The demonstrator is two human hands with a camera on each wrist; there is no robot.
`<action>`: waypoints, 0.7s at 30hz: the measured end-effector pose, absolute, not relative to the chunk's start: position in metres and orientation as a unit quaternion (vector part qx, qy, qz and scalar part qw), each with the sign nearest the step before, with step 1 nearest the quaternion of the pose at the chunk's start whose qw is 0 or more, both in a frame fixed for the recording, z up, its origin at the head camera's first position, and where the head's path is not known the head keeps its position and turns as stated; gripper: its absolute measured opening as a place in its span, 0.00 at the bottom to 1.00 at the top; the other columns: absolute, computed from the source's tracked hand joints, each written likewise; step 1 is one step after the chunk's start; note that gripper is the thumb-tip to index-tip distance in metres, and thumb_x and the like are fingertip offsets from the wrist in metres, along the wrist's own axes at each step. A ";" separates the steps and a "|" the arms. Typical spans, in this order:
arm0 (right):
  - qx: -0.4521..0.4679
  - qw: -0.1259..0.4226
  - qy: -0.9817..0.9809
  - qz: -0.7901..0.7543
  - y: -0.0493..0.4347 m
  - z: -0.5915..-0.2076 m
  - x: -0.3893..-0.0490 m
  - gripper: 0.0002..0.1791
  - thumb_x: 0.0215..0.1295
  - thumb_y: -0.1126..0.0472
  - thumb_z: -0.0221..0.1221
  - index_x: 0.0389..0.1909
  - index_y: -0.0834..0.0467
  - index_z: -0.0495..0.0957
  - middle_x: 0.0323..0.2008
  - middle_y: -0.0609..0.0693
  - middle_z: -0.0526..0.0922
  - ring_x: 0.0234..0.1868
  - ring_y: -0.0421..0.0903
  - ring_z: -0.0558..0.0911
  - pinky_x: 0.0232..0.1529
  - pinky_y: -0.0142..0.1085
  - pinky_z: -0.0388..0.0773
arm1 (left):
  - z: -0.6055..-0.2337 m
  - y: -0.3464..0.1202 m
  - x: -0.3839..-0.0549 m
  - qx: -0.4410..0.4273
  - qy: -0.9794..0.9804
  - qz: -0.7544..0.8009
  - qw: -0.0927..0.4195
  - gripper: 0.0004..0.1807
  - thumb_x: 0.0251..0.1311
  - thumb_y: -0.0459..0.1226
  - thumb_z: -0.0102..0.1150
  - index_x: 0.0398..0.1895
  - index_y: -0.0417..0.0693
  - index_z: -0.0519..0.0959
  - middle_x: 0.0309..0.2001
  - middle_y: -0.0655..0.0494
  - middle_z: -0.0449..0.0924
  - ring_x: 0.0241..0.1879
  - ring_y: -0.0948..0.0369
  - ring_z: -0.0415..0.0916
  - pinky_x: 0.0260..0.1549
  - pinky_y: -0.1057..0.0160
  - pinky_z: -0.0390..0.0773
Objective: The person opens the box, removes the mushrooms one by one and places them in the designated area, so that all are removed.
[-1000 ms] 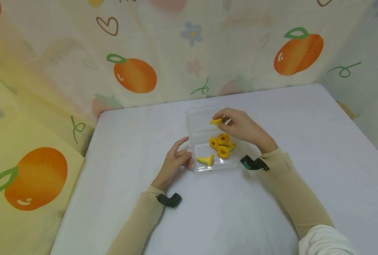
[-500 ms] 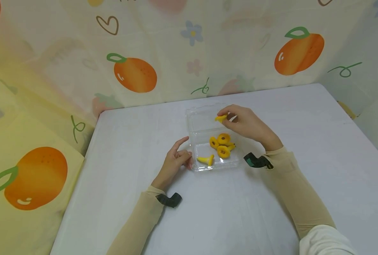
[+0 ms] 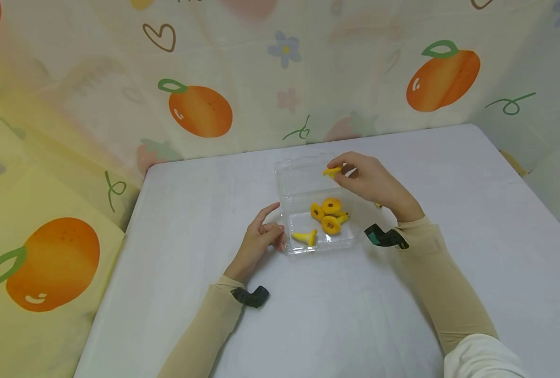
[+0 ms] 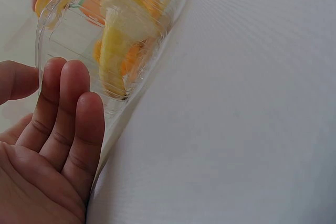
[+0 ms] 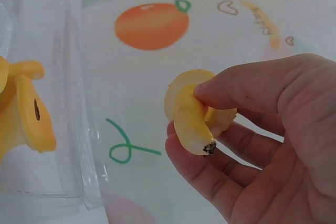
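Note:
An open clear plastic clamshell box (image 3: 303,251) lies on the table, its lid (image 3: 298,178) folded back. Several yellow mushrooms (image 3: 331,225) rest inside, most clustered right of centre; one mushroom (image 3: 305,237) lies alone at the front left. My left hand (image 3: 258,236) touches the box's left side, index finger extended; the left wrist view shows fingertips (image 4: 74,72) against the outer wall. Above the lid's right side, my right hand (image 3: 369,181) pinches a mushroom (image 5: 189,114) between thumb and fingers, its dark stem end facing the wrist camera.
A small yellow piece with a dark tip (image 3: 378,205) shows beside my right wrist, mostly hidden by the hand. The white-covered table (image 3: 336,315) meets a fruit-printed cloth (image 3: 251,79) at its back edge, and more cloth hangs at left.
My right hand has moved right and slightly back with the mushroom, and the small yellow piece has come into sight by its wrist. My left hand and the box stay put.

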State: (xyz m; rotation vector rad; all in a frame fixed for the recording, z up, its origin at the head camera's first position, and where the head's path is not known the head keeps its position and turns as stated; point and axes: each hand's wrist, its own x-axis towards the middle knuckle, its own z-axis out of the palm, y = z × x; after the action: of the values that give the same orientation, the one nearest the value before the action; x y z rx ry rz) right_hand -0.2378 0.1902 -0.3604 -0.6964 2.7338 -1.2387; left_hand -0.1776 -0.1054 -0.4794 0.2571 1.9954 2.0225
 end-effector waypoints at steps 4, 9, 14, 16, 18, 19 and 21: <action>-0.219 0.020 0.889 -0.402 0.192 -0.360 -0.238 0.14 0.72 0.66 0.56 0.56 0.60 0.79 0.56 0.57 0.82 0.52 0.54 0.81 0.54 0.48 0.80 | -0.478 -0.105 -0.177 0.089 0.692 0.702 0.143 0.35 0.70 0.31 0.53 0.78 0.54 0.58 0.23 0.60 0.79 0.23 0.62 0.75 0.30 0.67 0.79; -0.216 0.017 0.889 -0.403 0.193 -0.360 -0.237 0.15 0.72 0.66 0.56 0.56 0.60 0.79 0.56 0.57 0.82 0.52 0.54 0.81 0.54 0.48 0.80 | -0.478 -0.105 -0.177 0.089 0.694 0.700 0.144 0.35 0.70 0.31 0.53 0.78 0.55 0.58 0.23 0.60 0.80 0.23 0.63 0.76 0.30 0.67 0.79; -0.200 0.018 0.893 -0.404 0.195 -0.358 -0.237 0.15 0.72 0.65 0.56 0.57 0.59 0.79 0.56 0.56 0.82 0.53 0.54 0.81 0.54 0.49 0.80 | -0.478 -0.105 -0.177 0.089 0.693 0.701 0.144 0.35 0.70 0.31 0.53 0.78 0.54 0.58 0.23 0.60 0.80 0.24 0.62 0.76 0.30 0.67 0.79; -0.191 0.019 0.894 -0.404 0.196 -0.357 -0.237 0.15 0.72 0.64 0.57 0.57 0.59 0.79 0.57 0.55 0.81 0.53 0.53 0.81 0.54 0.49 0.80 | -0.478 -0.105 -0.177 0.090 0.693 0.701 0.144 0.35 0.70 0.31 0.53 0.78 0.54 0.57 0.23 0.60 0.80 0.23 0.62 0.76 0.30 0.67 0.79; -0.184 0.020 0.895 -0.406 0.197 -0.356 -0.238 0.15 0.71 0.64 0.57 0.57 0.59 0.79 0.57 0.55 0.81 0.53 0.54 0.80 0.55 0.50 0.80 | -0.477 -0.105 -0.177 0.090 0.693 0.701 0.144 0.35 0.70 0.31 0.53 0.78 0.54 0.57 0.23 0.60 0.80 0.23 0.62 0.76 0.30 0.67 0.79; -0.184 0.019 0.895 -0.407 0.198 -0.356 -0.238 0.15 0.72 0.64 0.57 0.57 0.59 0.79 0.57 0.55 0.81 0.54 0.54 0.80 0.55 0.50 0.80 | -0.478 -0.105 -0.177 0.089 0.693 0.701 0.143 0.35 0.70 0.31 0.53 0.78 0.54 0.57 0.23 0.60 0.80 0.23 0.62 0.76 0.30 0.67 0.79; -0.182 0.018 0.895 -0.407 0.199 -0.356 -0.239 0.15 0.72 0.64 0.56 0.57 0.59 0.78 0.58 0.56 0.80 0.54 0.54 0.80 0.55 0.50 0.79 | -0.478 -0.105 -0.177 0.090 0.693 0.701 0.142 0.35 0.70 0.31 0.53 0.78 0.53 0.57 0.23 0.61 0.80 0.23 0.63 0.76 0.30 0.68 0.79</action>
State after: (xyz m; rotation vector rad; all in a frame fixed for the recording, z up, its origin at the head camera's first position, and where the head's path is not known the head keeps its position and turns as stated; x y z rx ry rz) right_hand -0.2386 0.1992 -0.3559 -0.5646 2.7798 -1.2652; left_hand -0.1769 -0.1047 -0.4776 0.2585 1.9991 2.0237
